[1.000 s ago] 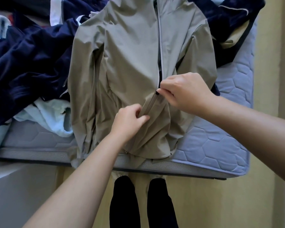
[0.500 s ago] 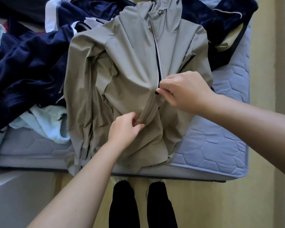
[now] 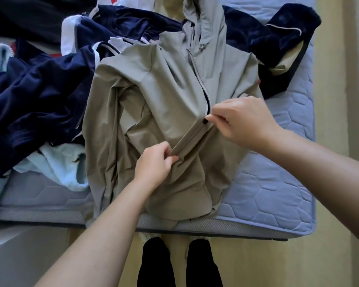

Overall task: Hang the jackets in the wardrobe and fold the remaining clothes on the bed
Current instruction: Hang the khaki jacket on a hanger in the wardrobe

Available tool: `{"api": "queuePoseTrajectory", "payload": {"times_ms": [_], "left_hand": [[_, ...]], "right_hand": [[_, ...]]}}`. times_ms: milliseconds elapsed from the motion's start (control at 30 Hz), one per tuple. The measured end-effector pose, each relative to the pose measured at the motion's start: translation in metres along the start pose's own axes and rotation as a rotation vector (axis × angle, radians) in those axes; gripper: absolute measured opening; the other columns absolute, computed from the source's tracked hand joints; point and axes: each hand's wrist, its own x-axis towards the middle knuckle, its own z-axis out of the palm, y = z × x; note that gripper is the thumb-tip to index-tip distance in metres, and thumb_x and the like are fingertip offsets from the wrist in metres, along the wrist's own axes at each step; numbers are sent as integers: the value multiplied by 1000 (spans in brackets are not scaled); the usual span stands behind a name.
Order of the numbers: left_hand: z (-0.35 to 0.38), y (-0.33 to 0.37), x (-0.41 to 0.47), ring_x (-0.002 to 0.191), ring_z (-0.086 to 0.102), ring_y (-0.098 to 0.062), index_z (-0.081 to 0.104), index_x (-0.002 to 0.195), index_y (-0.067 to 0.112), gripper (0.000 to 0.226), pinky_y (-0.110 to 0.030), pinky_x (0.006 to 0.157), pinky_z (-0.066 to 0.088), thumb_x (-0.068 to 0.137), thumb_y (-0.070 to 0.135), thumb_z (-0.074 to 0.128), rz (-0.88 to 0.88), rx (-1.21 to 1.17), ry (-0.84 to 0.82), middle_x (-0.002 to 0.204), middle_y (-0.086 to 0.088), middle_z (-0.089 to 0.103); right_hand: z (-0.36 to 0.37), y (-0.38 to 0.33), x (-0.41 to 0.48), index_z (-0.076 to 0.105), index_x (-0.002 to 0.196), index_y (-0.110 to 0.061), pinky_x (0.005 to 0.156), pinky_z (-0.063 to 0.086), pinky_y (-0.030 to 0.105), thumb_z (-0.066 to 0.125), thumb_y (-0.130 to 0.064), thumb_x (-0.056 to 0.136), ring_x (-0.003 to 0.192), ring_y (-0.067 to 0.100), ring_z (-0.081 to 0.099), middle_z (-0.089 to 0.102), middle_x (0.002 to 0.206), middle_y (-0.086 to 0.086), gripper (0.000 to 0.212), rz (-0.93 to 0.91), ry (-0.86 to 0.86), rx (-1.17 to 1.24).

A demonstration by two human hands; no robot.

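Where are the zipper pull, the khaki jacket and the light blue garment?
zipper pull (image 3: 205, 121): head view, on the small dark tab.
khaki jacket (image 3: 164, 100): head view, on the broad front panel beside the zipper.
light blue garment (image 3: 58, 166): head view, on its crumpled middle.

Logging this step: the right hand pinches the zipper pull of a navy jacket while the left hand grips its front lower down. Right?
Not navy: the head view shows a beige jacket. The right hand pinches its zipper pull while the left hand grips its front lower down.
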Motion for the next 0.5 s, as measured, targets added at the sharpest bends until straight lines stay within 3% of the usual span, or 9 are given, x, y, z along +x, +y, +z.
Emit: {"api": "queuePoseTrajectory", "payload": {"times_ms": [133, 333, 500], "left_hand": [[-1, -1, 3, 80, 58, -23, 54, 73, 18, 25, -38, 69, 49, 81, 36, 69, 8, 39, -102, 71, 6, 59], [-17, 54, 22, 71, 55, -18, 55, 77, 24, 20, -34, 68, 47, 79, 32, 73, 244, -158, 74, 66, 12, 55], [-13, 58, 24, 67, 47, -23, 44, 71, 24, 29, -33, 60, 39, 82, 28, 70, 309, -27, 101, 58, 8, 46]], "right_hand": [[6, -1, -3, 55, 66, -9, 50, 32, 31, 56, -25, 94, 59, 35, 57, 59, 64, 7, 32, 5, -26, 50], [4, 4, 3, 61, 73, -7, 54, 35, 33, 53, -29, 96, 65, 36, 57, 61, 69, 8, 32, -3, -32, 55], [3, 5, -1, 60, 71, -9, 53, 35, 31, 52, -30, 96, 61, 33, 57, 58, 66, 4, 34, -9, -22, 6]]}}
